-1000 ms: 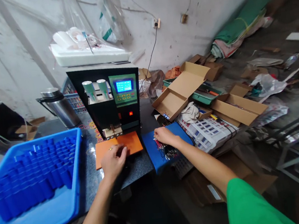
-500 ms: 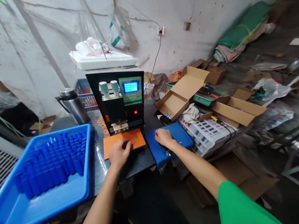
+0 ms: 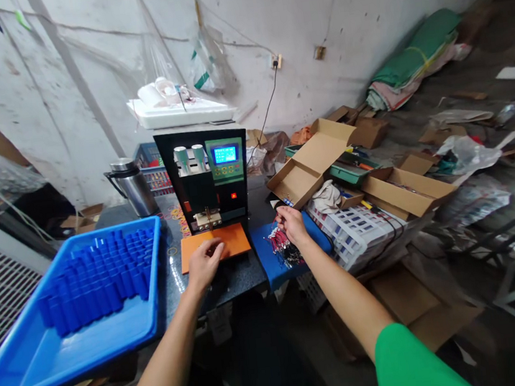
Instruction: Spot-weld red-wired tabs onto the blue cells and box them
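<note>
My left hand [image 3: 204, 263] rests, fingers curled, on the front edge of an orange pad [image 3: 230, 239] below the electrodes of a black spot-welding machine [image 3: 208, 177]. What it holds is hidden under the fingers. My right hand [image 3: 292, 224] is raised over a small blue tray [image 3: 265, 256] to the right of the pad. It pinches something small between thumb and fingers, just above a heap of red and black wired parts [image 3: 283, 245] in that tray.
A large blue tray [image 3: 34, 358] with several upright blue cylinders [image 3: 97, 280] stands at the left. A steel kettle [image 3: 133, 184] is behind it. Open cardboard boxes [image 3: 310, 161], a white crate [image 3: 359, 224] and clutter fill the right.
My right hand has lifted off the small blue tray and moved back and right, uncovering the wired parts. My left hand stays at the orange pad. The view has shifted slightly.
</note>
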### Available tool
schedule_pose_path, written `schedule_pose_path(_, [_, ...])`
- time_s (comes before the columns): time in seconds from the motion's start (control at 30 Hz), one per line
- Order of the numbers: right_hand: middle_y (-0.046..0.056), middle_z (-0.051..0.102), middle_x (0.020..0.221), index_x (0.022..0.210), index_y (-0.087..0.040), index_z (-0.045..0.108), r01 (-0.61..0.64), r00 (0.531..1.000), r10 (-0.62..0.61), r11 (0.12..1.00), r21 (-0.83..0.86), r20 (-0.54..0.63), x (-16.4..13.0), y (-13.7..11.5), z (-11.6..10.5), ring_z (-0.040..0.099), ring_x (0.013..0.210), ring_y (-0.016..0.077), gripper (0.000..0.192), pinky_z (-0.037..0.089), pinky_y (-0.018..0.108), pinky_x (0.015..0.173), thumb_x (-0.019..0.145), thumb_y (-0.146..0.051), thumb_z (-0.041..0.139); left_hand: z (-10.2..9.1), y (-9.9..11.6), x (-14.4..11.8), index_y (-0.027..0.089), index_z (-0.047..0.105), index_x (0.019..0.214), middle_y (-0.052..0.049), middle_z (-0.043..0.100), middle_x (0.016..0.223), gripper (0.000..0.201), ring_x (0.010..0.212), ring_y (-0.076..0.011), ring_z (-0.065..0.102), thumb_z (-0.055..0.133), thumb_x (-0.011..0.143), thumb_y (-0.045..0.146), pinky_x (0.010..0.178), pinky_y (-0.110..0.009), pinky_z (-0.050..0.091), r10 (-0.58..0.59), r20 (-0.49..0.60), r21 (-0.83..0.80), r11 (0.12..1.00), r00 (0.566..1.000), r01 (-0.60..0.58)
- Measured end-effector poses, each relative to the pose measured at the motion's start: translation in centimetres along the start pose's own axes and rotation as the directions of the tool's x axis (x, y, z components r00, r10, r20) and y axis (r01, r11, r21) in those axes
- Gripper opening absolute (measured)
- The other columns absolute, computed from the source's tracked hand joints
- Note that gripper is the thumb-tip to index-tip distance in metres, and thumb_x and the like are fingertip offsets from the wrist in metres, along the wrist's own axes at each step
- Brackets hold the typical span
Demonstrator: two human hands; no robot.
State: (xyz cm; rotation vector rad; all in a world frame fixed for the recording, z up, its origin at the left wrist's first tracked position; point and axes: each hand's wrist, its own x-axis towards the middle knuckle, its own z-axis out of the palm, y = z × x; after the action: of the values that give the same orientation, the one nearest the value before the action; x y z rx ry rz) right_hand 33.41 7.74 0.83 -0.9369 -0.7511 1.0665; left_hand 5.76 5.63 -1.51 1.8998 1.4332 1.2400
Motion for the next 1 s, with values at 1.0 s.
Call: schedule_pose_path(1.0, [0.002,0.066,0.068,0.072,-0.021,0.068,0.091,0.834,0.106,0.941,-0.325,0.541,-13.4,4.8,9.6,0.061,0.068,0.0183,0.025,0.05,0.033,0.073,0.074,-0.046,0.07,-4.3,3.7,-9.9,0.016,0.065,0.076,-0.002,0.065,0.069,0.029,0.065,-0.0145,0.058,0.06,0.088,0.042,0.063,-0.026,0.046,-0.13,-0.001,-0.262,0.957,0.992,0.125])
